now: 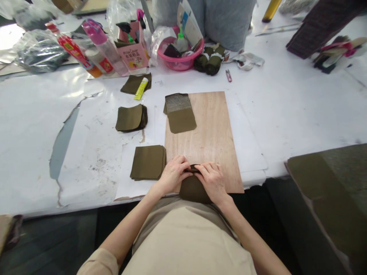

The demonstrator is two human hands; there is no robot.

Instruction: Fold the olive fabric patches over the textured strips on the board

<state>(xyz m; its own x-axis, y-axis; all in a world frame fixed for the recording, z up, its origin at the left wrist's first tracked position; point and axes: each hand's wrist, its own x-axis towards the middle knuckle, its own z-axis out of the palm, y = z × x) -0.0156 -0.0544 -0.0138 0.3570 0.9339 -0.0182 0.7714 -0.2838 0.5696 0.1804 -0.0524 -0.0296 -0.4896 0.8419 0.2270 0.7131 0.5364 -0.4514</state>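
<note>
Both of my hands pinch the folded top edge of an olive fabric piece (195,189) at the front of a thin wooden board (210,130). My left hand (175,172) grips the edge's left end, fingers closed. On its right end my right hand (211,179) is closed too, thumb underneath. The piece's lower part hangs over the table's front edge against my clothing. Left of my left hand lies a neat stack of square olive fabric pieces (147,162). Higher on the board rest olive pieces with a greyish band along the top (181,114).
A second olive stack (130,118) and a yellow tube (141,88) on more cloth lie farther left. Behind stand bottles (100,44), a pink box (133,55) and a pink basket (179,63). Small pink thread snips (228,75) lie right of the basket. The white table covering (94,152) is torn at left.
</note>
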